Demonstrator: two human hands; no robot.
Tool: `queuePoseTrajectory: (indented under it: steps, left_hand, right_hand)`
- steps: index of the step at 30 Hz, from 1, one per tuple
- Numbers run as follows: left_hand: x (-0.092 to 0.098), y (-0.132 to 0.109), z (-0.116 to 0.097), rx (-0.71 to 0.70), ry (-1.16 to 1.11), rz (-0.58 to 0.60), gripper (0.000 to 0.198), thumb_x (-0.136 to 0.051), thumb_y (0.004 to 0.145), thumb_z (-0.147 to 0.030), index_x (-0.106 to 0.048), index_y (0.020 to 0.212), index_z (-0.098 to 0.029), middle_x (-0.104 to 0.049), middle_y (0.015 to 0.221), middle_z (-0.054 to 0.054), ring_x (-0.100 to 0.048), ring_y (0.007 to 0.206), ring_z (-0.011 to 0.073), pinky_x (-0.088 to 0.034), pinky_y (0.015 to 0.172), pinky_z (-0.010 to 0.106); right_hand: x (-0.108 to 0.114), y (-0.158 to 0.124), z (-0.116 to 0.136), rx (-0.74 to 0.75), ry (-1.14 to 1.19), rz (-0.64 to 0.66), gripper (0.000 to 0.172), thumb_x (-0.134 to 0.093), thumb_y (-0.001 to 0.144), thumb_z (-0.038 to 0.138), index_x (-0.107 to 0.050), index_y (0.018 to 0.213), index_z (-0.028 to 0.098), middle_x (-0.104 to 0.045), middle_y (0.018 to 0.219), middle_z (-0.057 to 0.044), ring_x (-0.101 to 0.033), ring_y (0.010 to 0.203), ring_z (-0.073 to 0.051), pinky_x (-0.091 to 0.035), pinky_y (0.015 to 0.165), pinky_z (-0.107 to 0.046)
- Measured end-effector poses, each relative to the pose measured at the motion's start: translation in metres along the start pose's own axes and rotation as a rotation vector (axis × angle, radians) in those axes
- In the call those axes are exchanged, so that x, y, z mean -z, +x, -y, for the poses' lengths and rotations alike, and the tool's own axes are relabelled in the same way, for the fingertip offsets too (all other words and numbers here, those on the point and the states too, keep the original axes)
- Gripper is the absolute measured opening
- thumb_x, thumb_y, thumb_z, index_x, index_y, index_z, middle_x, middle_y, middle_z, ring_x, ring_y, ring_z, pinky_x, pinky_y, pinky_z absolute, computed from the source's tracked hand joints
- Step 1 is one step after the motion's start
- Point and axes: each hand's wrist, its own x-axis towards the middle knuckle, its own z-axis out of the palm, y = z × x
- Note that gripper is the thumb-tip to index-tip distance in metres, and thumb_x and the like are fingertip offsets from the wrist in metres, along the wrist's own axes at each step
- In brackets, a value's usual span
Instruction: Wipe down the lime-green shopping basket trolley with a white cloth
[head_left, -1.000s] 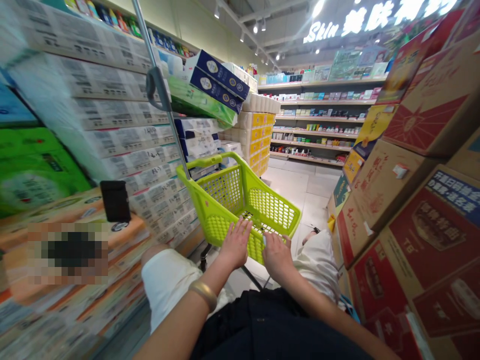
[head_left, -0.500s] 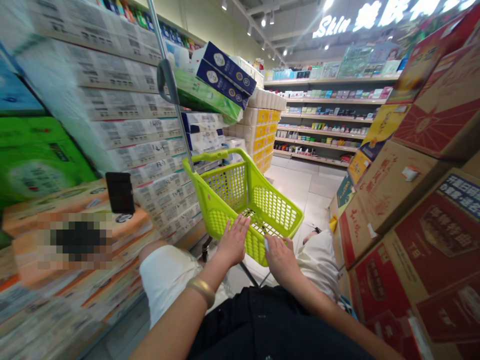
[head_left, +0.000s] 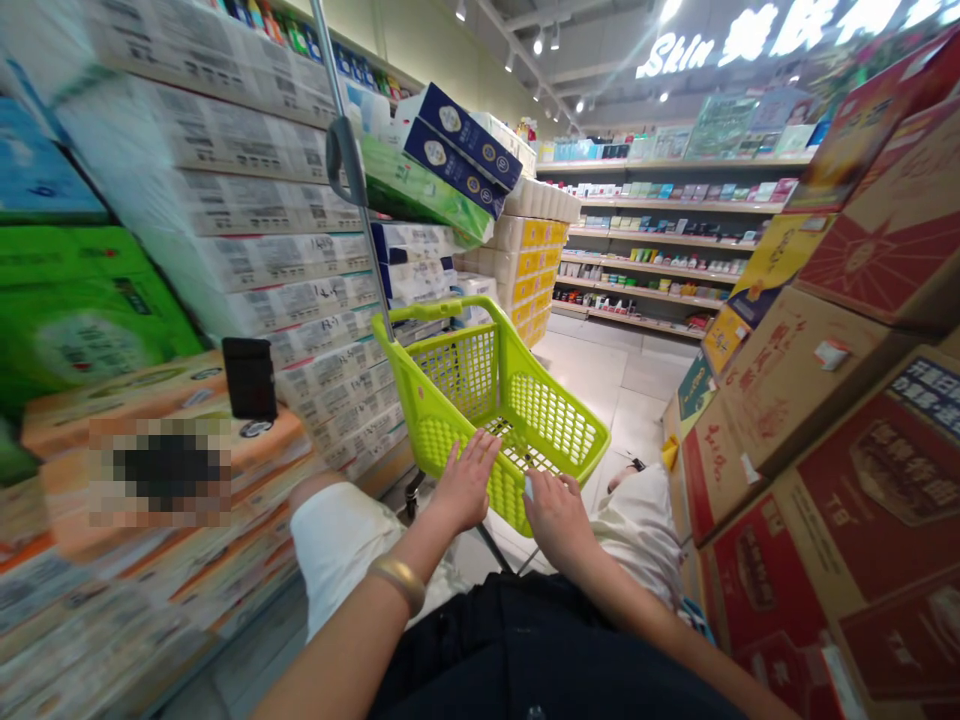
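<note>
A lime-green plastic shopping cart basket (head_left: 510, 382) stands in front of my knees, with open lattice walls. My left hand (head_left: 468, 484) lies on its near rim, fingers stretched out, and a gold bangle circles that wrist. Beside it, my right hand (head_left: 556, 512) has its fingers curled over the same rim. A small white piece (head_left: 529, 487), of paper or cloth, pokes out between its thumb and fingers; most of it is hidden. Nothing lies on the part of the basket floor that shows.
Wrapped white packs (head_left: 292, 205) are stacked along the left, with a metal pole (head_left: 375, 255) before them. An upright black object (head_left: 250, 378) stands on orange packs (head_left: 67, 410). Red and brown cartons (head_left: 787, 380) rise at the right. Stocked shelves (head_left: 660, 207) line the back.
The view has swung slightly left, so the surroundings sit a little farther right. Both hands stay at the basket's near rim in much the same pose.
</note>
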Motion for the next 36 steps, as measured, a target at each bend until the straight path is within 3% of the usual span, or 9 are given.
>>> queuePoseTrajectory:
  steps: [3,10,16,19,27,36]
  left_hand:
    - [0.0,-0.001,-0.001,-0.005,-0.019,0.003,0.088,-0.05,0.068,-0.008,-0.018,0.15,-0.018,-0.022,0.159,0.008,-0.002,0.149,0.0221,-0.011,0.12,0.05]
    - [0.002,-0.003,0.0,0.009,-0.034,0.008,0.086,-0.048,0.068,-0.008,-0.02,0.149,-0.016,-0.023,0.158,0.008,-0.003,0.149,0.021,-0.015,0.12,0.049]
    - [-0.002,-0.005,0.005,0.014,-0.072,-0.012,0.087,-0.048,0.067,-0.006,-0.019,0.149,-0.017,-0.022,0.159,0.006,-0.004,0.149,0.0201,-0.017,0.12,0.047]
    - [-0.002,-0.007,0.003,0.003,-0.089,-0.025,0.088,-0.049,0.067,-0.005,-0.02,0.149,-0.018,-0.022,0.159,0.006,-0.004,0.149,0.0207,-0.017,0.12,0.047]
    - [0.0,-0.007,0.004,0.001,-0.102,-0.019,0.087,-0.051,0.066,-0.007,-0.022,0.147,-0.015,-0.024,0.158,0.01,-0.005,0.149,0.0228,-0.02,0.119,0.045]
    - [-0.006,-0.008,0.006,-0.024,-0.132,-0.047,0.088,-0.05,0.066,-0.006,-0.019,0.148,-0.017,-0.024,0.157,0.009,-0.002,0.149,0.0215,-0.023,0.118,0.044]
  right_hand:
    - [0.002,-0.003,-0.001,-0.008,-0.009,0.006,0.023,-0.049,0.09,0.018,-0.056,0.112,0.019,-0.068,0.1,-0.006,-0.062,0.095,-0.02,-0.031,0.095,-0.035]
    - [0.001,0.038,0.023,-0.004,-0.004,0.093,0.022,-0.047,0.092,0.018,-0.057,0.111,0.017,-0.068,0.102,-0.009,-0.063,0.095,-0.02,-0.034,0.091,-0.035]
    - [-0.001,-0.001,0.007,0.026,0.018,-0.042,0.023,-0.05,0.09,0.018,-0.054,0.112,0.019,-0.069,0.1,-0.006,-0.063,0.092,-0.018,-0.032,0.093,-0.035]
    - [0.0,-0.009,0.003,0.015,0.006,-0.047,0.022,-0.048,0.09,0.017,-0.055,0.111,0.019,-0.068,0.098,-0.006,-0.063,0.09,-0.018,-0.031,0.094,-0.035]
    - [0.009,0.044,0.032,-0.026,0.05,0.18,0.024,-0.043,0.092,0.017,-0.058,0.112,0.017,-0.068,0.107,-0.011,-0.063,0.1,-0.022,-0.032,0.095,-0.038]
    - [0.009,-0.005,0.009,-0.026,0.047,0.079,0.024,-0.047,0.091,0.017,-0.055,0.113,0.018,-0.068,0.105,-0.009,-0.063,0.096,-0.019,-0.031,0.095,-0.036]
